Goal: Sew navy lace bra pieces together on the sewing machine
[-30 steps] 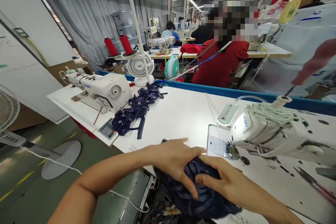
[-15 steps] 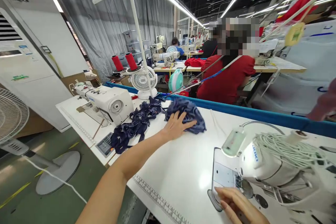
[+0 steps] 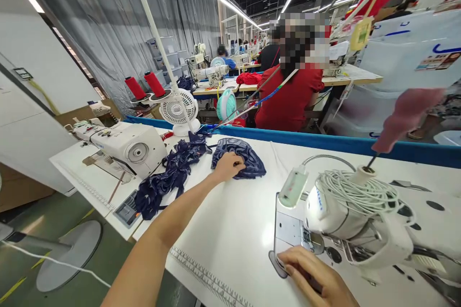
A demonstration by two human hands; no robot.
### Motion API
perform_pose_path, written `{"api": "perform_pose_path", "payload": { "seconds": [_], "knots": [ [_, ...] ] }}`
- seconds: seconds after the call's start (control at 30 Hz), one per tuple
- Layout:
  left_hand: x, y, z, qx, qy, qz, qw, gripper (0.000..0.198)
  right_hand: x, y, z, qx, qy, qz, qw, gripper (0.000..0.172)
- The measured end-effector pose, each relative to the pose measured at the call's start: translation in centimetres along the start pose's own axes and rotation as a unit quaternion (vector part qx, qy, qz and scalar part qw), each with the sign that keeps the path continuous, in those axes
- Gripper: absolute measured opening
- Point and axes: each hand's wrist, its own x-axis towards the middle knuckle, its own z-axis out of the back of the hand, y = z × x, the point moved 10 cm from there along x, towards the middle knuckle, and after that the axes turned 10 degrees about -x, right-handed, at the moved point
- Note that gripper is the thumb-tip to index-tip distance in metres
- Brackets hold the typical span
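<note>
My left arm reaches across the white sewing table. My left hand lies on a piece of navy patterned fabric, its fingers bent and closed on the cloth. Left of it runs a tangled heap of dark navy fabric strips. My right hand is loosely curved at the near edge of the metal needle plate. A gap shows between its thumb and fingers, and nothing is visible in them. Just beyond it stands a white sewing machine.
A second sewing machine stands on the left, near red thread cones and a small white fan. Pale green cord is coiled on the right machine. A blue cloth trough borders the table; beyond it sits a person in red.
My left hand's spread fingers have curled in on the navy patterned fabric, which now lies flatter. My right hand stays by the needle plate. The view has swung to the right.
</note>
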Motion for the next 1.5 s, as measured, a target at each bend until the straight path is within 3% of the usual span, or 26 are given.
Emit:
{"api": "perform_pose_path", "payload": {
  "seconds": [0.13, 0.3, 0.4, 0.47, 0.53, 0.67, 0.73, 0.8, 0.9, 1.03, 1.23, 1.5],
  "knots": [
    [0.0, 0.9, 1.7, -0.088, -0.063, 0.004, 0.994, 0.021, 0.3, 0.7, 0.4, -0.005, -0.005, 0.005, 1.0, 0.024],
    [-0.1, 1.0, 6.6, -0.156, -0.169, 0.014, 0.973, 0.031, 0.4, 1.5, 1.1, -0.005, -0.013, 0.001, 1.0, 0.024],
    [-0.9, -1.0, 9.7, -0.182, -0.214, -0.005, 0.96, 0.038, 0.4, 1.7, 1.4, 0.004, -0.012, -0.002, 1.0, 0.025],
    [-2.6, -3.6, 9.9, -0.195, -0.202, -0.035, 0.959, 0.037, 0.4, 1.8, 1.5, 0.014, -0.008, 0.004, 1.0, 0.024],
    [-5.3, -6.7, 8.0, -0.202, -0.145, -0.072, 0.966, 0.031, 0.5, 2.0, 1.5, 0.02, 0.0, 0.01, 1.0, 0.025],
    [-13.2, -12.0, -0.2, -0.2, 0.049, -0.144, 0.968, 0.018, -0.3, 1.9, 2.7, -0.003, -0.022, -0.015, 1.0, 0.023],
    [-16.7, -13.3, -3.9, -0.145, 0.122, -0.169, 0.967, 0.014, -1.7, 1.5, 4.2, -0.042, -0.074, -0.053, 0.995, 0.022],
    [-18.6, -13.7, -5.9, -0.072, 0.141, -0.178, 0.971, 0.014, -3.5, 1.9, 5.7, -0.103, -0.14, -0.063, 0.983, 0.023],
    [-19.1, -14.4, -6.2, -0.013, 0.099, -0.193, 0.976, 0.019, -5.6, 4.8, 5.5, -0.209, -0.17, 0.036, 0.962, 0.03],
    [-19.0, -16.2, -7.0, 0.032, 0.087, -0.23, 0.969, 0.02, -6.2, 7.8, 2.1, -0.316, -0.104, 0.157, 0.93, 0.033],
    [-18.4, -15.4, -9.1, 0.085, 0.101, -0.188, 0.973, 0.038, -4.7, 8.1, 1.6, -0.341, -0.104, 0.167, 0.919, 0.028],
    [-15.2, -14.7, -10.6, 0.065, 0.121, -0.174, 0.975, 0.053, -3.6, 5.4, 3.5, -0.36, -0.111, 0.132, 0.917, 0.025]
  ]
}}
